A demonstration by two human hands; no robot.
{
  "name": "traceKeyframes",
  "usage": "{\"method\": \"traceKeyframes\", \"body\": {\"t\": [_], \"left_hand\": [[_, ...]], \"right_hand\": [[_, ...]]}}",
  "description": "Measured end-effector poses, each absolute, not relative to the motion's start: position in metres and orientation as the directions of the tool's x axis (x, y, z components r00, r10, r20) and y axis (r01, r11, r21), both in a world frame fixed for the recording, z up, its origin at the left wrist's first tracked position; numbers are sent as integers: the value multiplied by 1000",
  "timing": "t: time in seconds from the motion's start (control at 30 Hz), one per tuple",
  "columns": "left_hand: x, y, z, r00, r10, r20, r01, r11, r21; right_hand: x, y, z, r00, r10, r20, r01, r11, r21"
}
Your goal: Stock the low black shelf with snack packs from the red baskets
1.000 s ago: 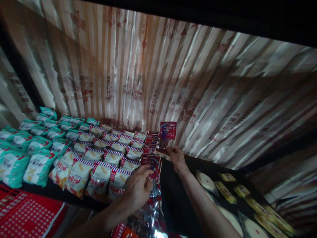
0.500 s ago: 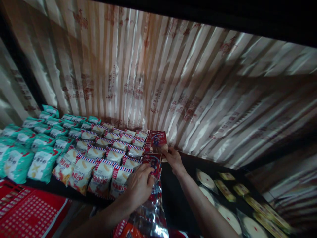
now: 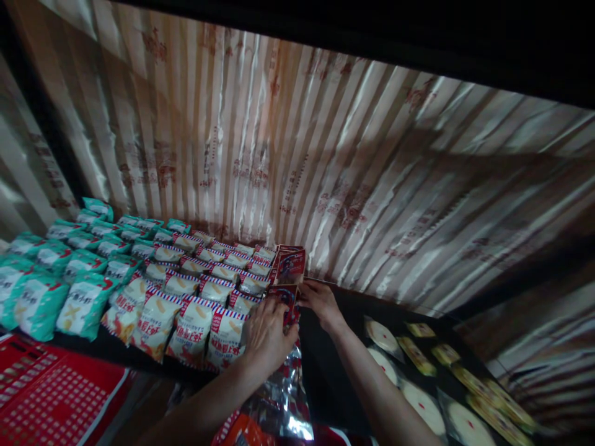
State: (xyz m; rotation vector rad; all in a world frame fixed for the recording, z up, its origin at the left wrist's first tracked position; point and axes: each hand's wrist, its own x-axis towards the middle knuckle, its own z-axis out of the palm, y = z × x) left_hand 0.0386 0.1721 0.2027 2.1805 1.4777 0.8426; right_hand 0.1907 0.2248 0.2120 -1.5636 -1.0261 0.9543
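Note:
Dark red snack packets (image 3: 290, 267) stand in a narrow row on the black shelf, beside white snack bags with striped tops (image 3: 231, 339). My right hand (image 3: 320, 301) pinches the right edge of a red packet near the back of this row. Just in front, my left hand (image 3: 268, 331) has its fingers curled over another dark red packet (image 3: 284, 295), with the thumb lower on its right side. The left fingertips partly cover that packet. Below the hands hangs a shiny clear plastic wrapper (image 3: 290, 396) with dark red contents.
Teal snack bags (image 3: 83, 303) fill the shelf's left end. Round white flat packs (image 3: 421, 406) and small yellow packets (image 3: 483, 390) lie on the black shelf (image 3: 328, 365) at right. A red basket (image 3: 60, 396) sits below left. Printed sheeting (image 3: 297, 155) hangs behind.
The back red packet at my right hand has shifted left and settled against the others in the row. My right hand moved slightly left with it; my left hand stays close to the front packet.

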Motion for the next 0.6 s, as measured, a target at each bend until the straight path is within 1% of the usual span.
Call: {"method": "traceKeyframes", "body": {"t": [0.13, 0.27, 0.5, 0.6], "left_hand": [[38, 173, 205, 277, 924, 265, 752, -380, 539], [36, 176, 208, 252, 939, 232, 757, -341, 557], [32, 179, 205, 231, 938, 260, 737, -343, 583], [32, 180, 201, 224, 930, 291, 741, -357, 569]], "right_hand": [[191, 225, 211, 294, 953, -67, 319, -164, -933], [191, 221, 213, 280, 959, -53, 416, -171, -893], [186, 214, 217, 200, 971, -131, 427, -206, -881], [184, 214, 216, 198, 967, -160, 377, -225, -899]]}}
